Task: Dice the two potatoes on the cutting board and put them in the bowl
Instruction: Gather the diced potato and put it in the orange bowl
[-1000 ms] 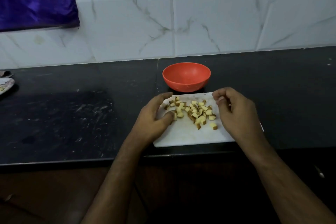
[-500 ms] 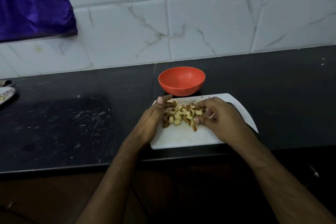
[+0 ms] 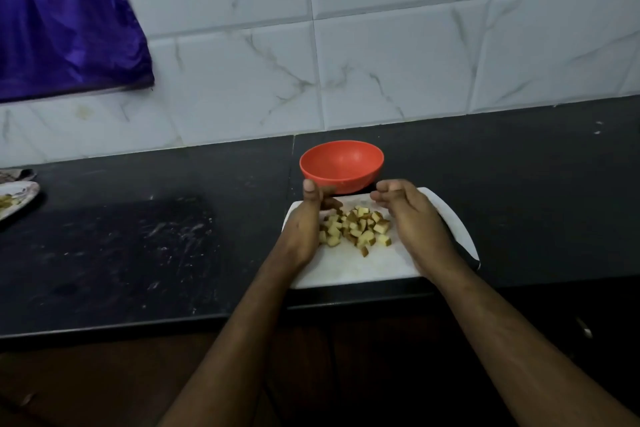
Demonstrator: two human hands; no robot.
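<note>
A heap of diced potato, pale yellow with brown skin, lies on the white cutting board. My left hand stands on its edge against the heap's left side, thumb up and fingers curved behind the pieces. Against the right side, my right hand is cupped with its fingers bent inward at the far end. Neither hand has lifted any pieces. The orange bowl stands just behind the board, and its visible inside holds nothing.
The board sits near the front edge of a black counter under a white tiled wall. A plate with scraps is at the far left. A purple cloth hangs top left. A dark strip lies along the board's right edge.
Both hands have pushed the scattered pieces inward into a tighter heap. The right hand has come off the top of the heap and now flanks it.
</note>
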